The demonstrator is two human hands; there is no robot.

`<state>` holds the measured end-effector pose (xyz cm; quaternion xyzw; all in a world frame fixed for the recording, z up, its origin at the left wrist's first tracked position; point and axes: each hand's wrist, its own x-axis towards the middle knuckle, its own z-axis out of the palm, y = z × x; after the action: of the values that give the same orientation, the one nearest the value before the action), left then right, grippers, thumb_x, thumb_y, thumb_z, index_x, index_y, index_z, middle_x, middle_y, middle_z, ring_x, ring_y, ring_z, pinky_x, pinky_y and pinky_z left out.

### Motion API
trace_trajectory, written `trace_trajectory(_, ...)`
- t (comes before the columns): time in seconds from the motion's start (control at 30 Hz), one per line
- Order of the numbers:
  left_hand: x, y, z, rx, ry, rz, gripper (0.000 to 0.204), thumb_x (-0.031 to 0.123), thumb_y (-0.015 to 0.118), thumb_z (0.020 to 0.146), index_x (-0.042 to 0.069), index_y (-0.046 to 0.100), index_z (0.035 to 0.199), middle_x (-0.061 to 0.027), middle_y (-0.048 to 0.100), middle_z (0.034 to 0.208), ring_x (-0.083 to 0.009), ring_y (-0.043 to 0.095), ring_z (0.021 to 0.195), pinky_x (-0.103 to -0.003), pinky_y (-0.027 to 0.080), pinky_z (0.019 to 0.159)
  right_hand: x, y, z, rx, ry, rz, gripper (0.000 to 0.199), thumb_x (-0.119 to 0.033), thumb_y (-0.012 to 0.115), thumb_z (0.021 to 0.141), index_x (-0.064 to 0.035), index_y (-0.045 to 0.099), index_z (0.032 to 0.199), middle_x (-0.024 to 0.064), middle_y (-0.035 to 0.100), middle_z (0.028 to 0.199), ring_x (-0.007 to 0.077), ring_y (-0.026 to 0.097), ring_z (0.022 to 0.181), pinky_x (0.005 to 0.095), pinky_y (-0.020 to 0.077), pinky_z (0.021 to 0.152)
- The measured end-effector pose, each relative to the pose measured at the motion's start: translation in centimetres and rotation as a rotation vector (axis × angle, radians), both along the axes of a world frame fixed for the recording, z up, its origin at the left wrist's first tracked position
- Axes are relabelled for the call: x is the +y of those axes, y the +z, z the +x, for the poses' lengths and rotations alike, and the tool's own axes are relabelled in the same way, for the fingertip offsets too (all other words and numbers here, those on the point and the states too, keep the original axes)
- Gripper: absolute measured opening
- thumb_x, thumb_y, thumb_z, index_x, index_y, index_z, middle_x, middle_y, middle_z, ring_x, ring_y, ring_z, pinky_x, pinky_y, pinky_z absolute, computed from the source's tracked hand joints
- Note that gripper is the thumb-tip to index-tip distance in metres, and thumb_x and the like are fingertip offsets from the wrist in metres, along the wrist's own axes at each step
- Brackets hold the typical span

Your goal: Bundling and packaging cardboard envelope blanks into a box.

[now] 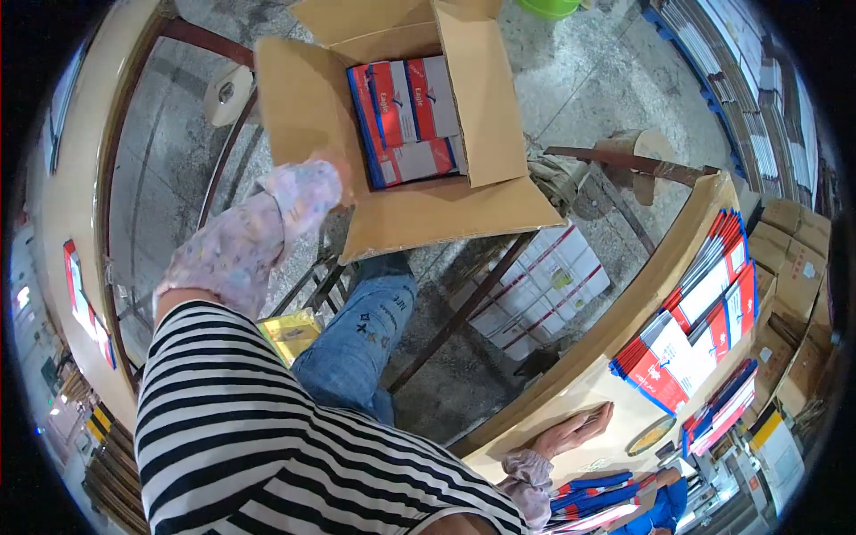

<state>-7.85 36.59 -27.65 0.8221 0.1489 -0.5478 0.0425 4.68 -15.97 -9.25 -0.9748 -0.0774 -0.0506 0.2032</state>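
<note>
My left hand (339,178), in a patterned sleeve cover, reaches the near left flaps of an open cardboard carton (406,218). It is smeared by motion, so its fingers do not show clearly. Flat red, white and blue packs (406,102) lie inside the carton. On the tabletop (593,383) at the right, my right hand (575,432) rests with its fingers stretched out and nothing in them. Beyond that hand lies a fanned stack of similar packs (669,357), and more packs (593,499) sit close to my right sleeve.
Beneath the carton stands a metal frame (486,299). A strapped white bundle (544,290) and a yellow package (292,334) are low down near my legs. Another table edge (111,178) curves along the left. Stacked flat sheets (731,98) and brown cartons (789,245) stand at the right.
</note>
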Motion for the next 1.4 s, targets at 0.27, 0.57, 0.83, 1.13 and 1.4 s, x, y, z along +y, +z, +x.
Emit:
trace_trajectory(0.27,-1.1,-15.8,1.0,-0.524,1.055,0.012,0.083,0.060,0.059,0.079,0.000,0.045,0.135,-0.0242,0.049,0.133,-0.0385,0.045,0.125,-0.043,0.034,0.107,-1.4,-0.6,0.1,-0.009,-0.009,-0.041,0.055,-0.039,0.035,0.100,0.0021,0.041,0.135,0.0204,0.039,0.137,0.0333,0.037,0.129,0.0451,0.0283,0.109)
trace_trajectory(0.57,-2.1,-18.9,-2.5,-0.728,1.519,-0.101,0.074,0.048,0.069,0.075,0.002,0.052,0.130,-0.0204,0.047,0.136,-0.0321,0.044,0.127,-0.038,0.032,0.109,0.7,1.8,-7.7,0.218,0.062,-0.130,0.054,-0.026,0.043,0.095,0.0035,0.031,0.139,0.0196,0.033,0.139,0.0292,0.040,0.124,0.0397,0.0268,0.108)
trace_trajectory(0.83,-1.4,-18.8,0.6,-0.661,1.594,-0.045,0.085,0.050,0.069,0.074,-0.001,0.042,0.136,-0.0202,0.041,0.141,-0.0309,0.038,0.132,-0.036,0.029,0.111,20.6,0.4,-6.1,0.609,0.824,0.155,0.041,0.009,0.055,0.079,0.0044,0.051,0.119,0.0216,0.054,0.121,0.0351,0.051,0.114,0.0423,0.0367,0.100)
trace_trajectory(1.13,0.9,-21.2,5.5,-0.676,1.759,-0.013,0.104,0.052,0.071,0.070,-0.003,0.024,0.144,-0.0230,0.023,0.150,-0.0347,0.025,0.138,-0.039,0.023,0.114,45.3,-21.7,5.8,0.733,0.815,-0.112,0.061,-0.016,0.063,0.083,0.0003,0.038,0.136,0.0283,0.051,0.126,0.0417,0.049,0.118,0.0404,0.0406,0.099)
trace_trajectory(1.4,2.0,-29.3,6.3,-0.470,1.845,0.093,0.091,0.051,0.065,0.080,0.009,0.022,0.148,-0.0224,0.028,0.148,-0.0346,0.029,0.136,-0.036,0.025,0.113,38.7,-24.5,20.0,0.447,0.469,0.440,0.049,-0.004,0.056,0.088,0.0074,0.039,0.133,0.0223,0.056,0.123,0.0269,0.057,0.110,0.0363,0.0443,0.096)
